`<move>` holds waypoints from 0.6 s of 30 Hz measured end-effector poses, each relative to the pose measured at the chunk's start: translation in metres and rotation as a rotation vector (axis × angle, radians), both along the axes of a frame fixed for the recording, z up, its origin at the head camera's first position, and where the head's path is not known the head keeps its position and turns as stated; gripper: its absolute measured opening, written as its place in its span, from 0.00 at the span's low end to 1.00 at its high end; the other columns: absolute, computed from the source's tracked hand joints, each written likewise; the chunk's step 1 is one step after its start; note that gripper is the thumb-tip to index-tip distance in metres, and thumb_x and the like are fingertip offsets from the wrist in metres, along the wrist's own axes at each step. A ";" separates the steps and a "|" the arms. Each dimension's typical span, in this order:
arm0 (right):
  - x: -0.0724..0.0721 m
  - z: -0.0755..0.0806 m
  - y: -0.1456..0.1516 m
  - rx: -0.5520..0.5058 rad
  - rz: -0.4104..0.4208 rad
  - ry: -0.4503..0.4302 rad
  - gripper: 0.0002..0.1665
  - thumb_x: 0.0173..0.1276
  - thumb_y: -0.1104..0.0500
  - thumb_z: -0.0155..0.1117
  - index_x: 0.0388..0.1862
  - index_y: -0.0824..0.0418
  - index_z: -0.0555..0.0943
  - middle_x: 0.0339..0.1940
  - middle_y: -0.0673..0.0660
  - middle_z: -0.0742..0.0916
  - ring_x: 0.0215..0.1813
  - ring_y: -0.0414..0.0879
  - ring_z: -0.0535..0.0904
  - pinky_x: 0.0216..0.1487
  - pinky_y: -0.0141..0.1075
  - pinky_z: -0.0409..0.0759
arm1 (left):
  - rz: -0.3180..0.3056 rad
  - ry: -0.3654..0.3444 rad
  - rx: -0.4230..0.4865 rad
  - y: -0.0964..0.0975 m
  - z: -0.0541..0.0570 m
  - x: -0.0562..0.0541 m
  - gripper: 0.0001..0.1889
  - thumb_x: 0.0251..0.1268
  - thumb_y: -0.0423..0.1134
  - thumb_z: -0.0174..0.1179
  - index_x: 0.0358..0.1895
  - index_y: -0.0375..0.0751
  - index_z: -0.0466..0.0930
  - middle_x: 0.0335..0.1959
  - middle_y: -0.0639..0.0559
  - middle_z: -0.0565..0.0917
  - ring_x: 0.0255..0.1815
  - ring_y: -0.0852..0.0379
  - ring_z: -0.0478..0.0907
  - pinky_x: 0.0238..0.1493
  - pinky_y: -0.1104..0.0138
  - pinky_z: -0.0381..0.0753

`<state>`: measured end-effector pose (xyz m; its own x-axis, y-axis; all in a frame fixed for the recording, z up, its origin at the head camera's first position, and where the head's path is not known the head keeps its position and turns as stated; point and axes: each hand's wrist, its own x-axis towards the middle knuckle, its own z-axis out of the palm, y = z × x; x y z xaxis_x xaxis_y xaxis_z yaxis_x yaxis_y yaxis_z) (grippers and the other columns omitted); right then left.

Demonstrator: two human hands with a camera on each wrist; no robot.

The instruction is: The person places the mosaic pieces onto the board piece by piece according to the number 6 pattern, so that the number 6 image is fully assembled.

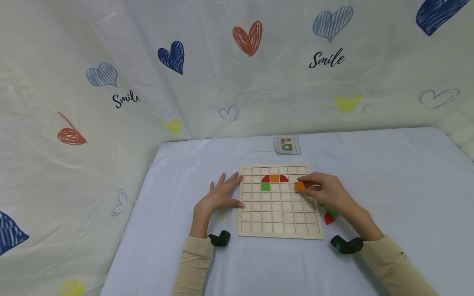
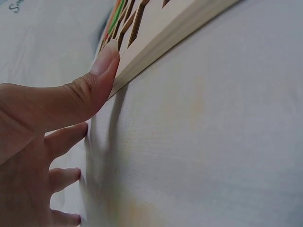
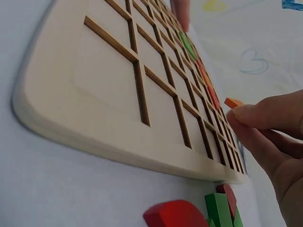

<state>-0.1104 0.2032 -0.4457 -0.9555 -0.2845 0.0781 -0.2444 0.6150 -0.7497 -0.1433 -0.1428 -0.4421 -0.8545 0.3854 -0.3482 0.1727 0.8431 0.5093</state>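
Observation:
A wooden grid board lies on the white cloth. In its upper rows sit two red rounded pieces with an orange square between them, and a green square below the left one. My right hand pinches an orange block between thumb and fingertips over the board's right side; in the right wrist view that block shows above the cells. Spread fingers of my left hand rest at the left edge, and the thumb touches the rim in the left wrist view.
Loose red and green blocks lie on the cloth beside the board's right edge, partly under my right hand in the head view. Behind the board is a small pattern card. A heart-printed curtain hangs along the back.

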 end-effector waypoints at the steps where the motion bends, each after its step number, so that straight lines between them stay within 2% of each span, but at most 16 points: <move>1: 0.000 -0.001 -0.003 0.005 0.001 -0.004 0.20 0.64 0.69 0.72 0.56 0.71 0.85 0.51 0.66 0.88 0.48 0.56 0.87 0.50 0.47 0.88 | 0.001 -0.001 0.001 0.000 0.000 0.000 0.51 0.59 0.50 0.75 0.83 0.55 0.55 0.86 0.55 0.51 0.87 0.40 0.33 0.78 0.32 0.32; 7: -0.002 -0.002 -0.015 0.042 -0.004 -0.036 0.19 0.64 0.65 0.74 0.54 0.69 0.86 0.45 0.62 0.90 0.42 0.50 0.86 0.47 0.44 0.88 | 0.003 -0.007 0.013 -0.002 0.001 0.001 0.51 0.58 0.50 0.75 0.83 0.55 0.55 0.86 0.55 0.51 0.87 0.40 0.33 0.78 0.31 0.32; 13: -0.003 -0.002 -0.024 0.038 0.048 -0.037 0.19 0.63 0.63 0.76 0.52 0.68 0.87 0.46 0.59 0.89 0.44 0.49 0.85 0.50 0.44 0.88 | -0.001 -0.007 0.014 -0.002 0.000 0.001 0.51 0.59 0.50 0.75 0.83 0.54 0.55 0.86 0.55 0.51 0.87 0.40 0.33 0.78 0.31 0.32; 18: -0.005 -0.003 -0.029 0.035 0.100 0.020 0.17 0.62 0.64 0.76 0.50 0.67 0.88 0.46 0.59 0.90 0.44 0.50 0.85 0.50 0.46 0.88 | -0.003 -0.004 0.014 -0.002 0.000 0.001 0.51 0.59 0.50 0.75 0.83 0.54 0.55 0.86 0.55 0.51 0.87 0.40 0.33 0.78 0.31 0.32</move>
